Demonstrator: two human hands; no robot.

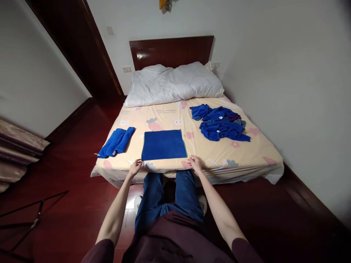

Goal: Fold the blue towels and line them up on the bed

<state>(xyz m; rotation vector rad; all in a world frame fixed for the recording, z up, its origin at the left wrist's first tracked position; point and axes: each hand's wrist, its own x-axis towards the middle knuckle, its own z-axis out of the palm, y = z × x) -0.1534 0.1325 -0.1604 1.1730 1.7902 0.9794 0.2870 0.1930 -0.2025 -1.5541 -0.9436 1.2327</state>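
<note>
A blue towel with a thin green edge lies flat near the front of the bed. My left hand is at its front left corner, fingers slightly apart and the tips touching or nearly touching the cloth. Just off the front right corner, my right hand rests low over the sheet with its fingers spread. Neither hand visibly lifts the cloth. To the left are folded blue towels, lying side by side. On the right sits a crumpled heap of blue towels, with a purple piece among them.
The bed has a cream patterned sheet and a dark wooden headboard. A bunched white quilt lies at its head. My legs touch or nearly touch the front edge. Black stand legs are on the floor at left, near a curtain.
</note>
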